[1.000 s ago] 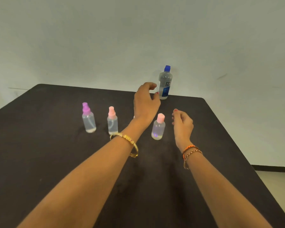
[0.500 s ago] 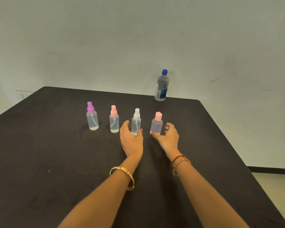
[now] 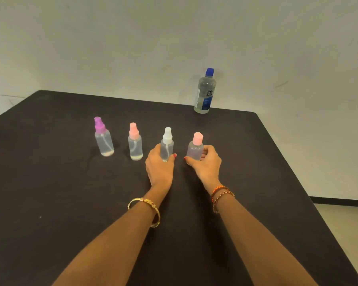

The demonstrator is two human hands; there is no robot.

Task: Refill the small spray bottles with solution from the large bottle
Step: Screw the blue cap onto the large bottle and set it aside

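Bare room: black table (image 3: 50, 182), blank wall (image 3: 132, 38)

One view only: a wide-angle camera worn on the person's head, looking forward and down across the dark table (image 3: 50, 193). It sits above the near edge, so both forearms enter from 6 o'clock and run up to the left hand (image 3: 160, 168) and right hand (image 3: 205, 164) near the middle of the frame. The table's far edge lies toward 12 o'clock, where it meets a pale wall (image 3: 132, 48) that fills the upper third. The large bottle (image 3: 205, 93) stands far off at about 1 o'clock; the row of small spray bottles (image 3: 135, 143) lies nearer, from centre toward 10 o'clock. Floor (image 3: 347, 219) shows at 4 o'clock. Straight edges bow slightly near the borders.
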